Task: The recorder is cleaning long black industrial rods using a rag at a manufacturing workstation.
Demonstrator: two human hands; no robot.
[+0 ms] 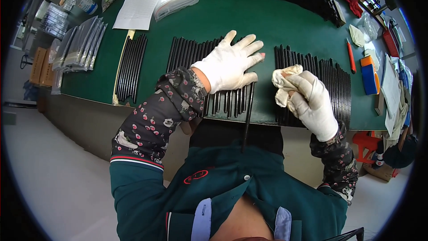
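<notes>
Gloved hands over rows of thin black plastic rods (196, 58) on green table mat (276, 22).
Left hand (229, 64) spread flat, fingers wide, pinning rods; right hand (307, 98) clenched around crumpled white cloth (283, 82) beside second rod batch (330, 80).

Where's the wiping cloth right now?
The crumpled cream wiping cloth is bunched in the white-gloved right hand, above the right-hand row of long black strips on the green table.
</notes>
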